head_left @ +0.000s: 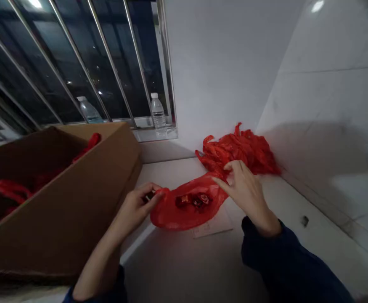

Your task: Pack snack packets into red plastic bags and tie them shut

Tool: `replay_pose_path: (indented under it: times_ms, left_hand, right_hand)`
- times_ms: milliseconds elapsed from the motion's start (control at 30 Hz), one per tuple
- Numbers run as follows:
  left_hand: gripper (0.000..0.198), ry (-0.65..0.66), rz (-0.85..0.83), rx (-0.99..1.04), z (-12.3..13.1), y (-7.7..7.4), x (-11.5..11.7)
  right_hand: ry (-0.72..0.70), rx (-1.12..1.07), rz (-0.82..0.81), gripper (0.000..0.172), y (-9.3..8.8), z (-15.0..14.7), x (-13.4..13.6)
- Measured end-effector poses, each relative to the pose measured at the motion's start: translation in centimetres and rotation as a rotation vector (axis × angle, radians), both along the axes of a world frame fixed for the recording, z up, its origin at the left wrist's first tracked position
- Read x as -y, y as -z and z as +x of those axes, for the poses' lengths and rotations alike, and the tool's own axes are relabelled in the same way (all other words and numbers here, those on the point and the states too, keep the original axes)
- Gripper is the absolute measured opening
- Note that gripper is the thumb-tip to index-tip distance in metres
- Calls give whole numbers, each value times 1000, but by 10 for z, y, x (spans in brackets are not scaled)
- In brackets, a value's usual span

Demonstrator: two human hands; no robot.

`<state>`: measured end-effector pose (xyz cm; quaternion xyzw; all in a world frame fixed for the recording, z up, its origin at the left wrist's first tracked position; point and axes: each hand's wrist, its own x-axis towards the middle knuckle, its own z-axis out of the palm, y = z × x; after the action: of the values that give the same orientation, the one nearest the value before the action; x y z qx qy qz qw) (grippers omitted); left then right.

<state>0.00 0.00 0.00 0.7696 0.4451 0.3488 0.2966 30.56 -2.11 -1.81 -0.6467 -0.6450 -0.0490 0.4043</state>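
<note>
A red plastic bag (177,210) lies on the white counter in front of me, with small dark red items (194,200) showing through it. My left hand (137,204) pinches the bag's left edge. My right hand (244,185) holds the bag's right end, fingers curled on the plastic. Just behind my right hand sits a pile of red plastic bags (240,149) against the wall.
A large open cardboard box (76,198) with red bags inside stands at the left. Two clear water bottles (157,111) stand on the ledge by a barred window (76,59). White tiled walls close in at the back and right. A flat paper sheet (215,227) lies under the bag.
</note>
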Motion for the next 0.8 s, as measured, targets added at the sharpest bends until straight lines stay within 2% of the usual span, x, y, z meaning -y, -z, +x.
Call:
replay_pose_path:
  times_ms: [100, 200, 267, 367, 467, 567, 600, 633, 700, 767, 800]
  left_hand:
    - [19, -69, -97, 297, -3, 0, -11]
    - [16, -62, -215, 661, 3, -3, -20]
    - [14, -17, -243, 861, 14, -8, -23]
    - [15, 20, -251, 989, 34, -16, -23]
    - [19, 50, -320, 935, 55, -18, -20]
    - [19, 94, -250, 714, 72, -13, -15]
    - [19, 120, -193, 631, 76, -10, -13]
    - [18, 152, -136, 554, 79, -8, -11]
    - [20, 200, -28, 430, 83, -2, -8]
    - [26, 163, 98, 372, 85, 6, -7]
    - [31, 123, 161, 377, 86, 11, -8]
  right_hand:
    - [-378, -193, -70, 22, -2, 10, -12]
    - [-659, -558, -9, 16, -2, 10, -23]
    - [-715, -810, 87, 10, -1, 3, -29]
    - [-783, -1018, 162, 18, 2, -13, -33]
    - [-853, -921, 74, 33, 5, -34, -30]
    - [-772, -583, 24, 66, 11, -54, -25]
    - [-736, -484, 29, 70, 13, -60, -25]
    - [-708, -415, 36, 66, 16, -64, -25]
    - [-685, -378, 42, 42, 20, -70, -27]
    - [-684, -457, 57, 17, 23, -70, -31]
    - [-685, -530, 51, 13, 24, -69, -33]
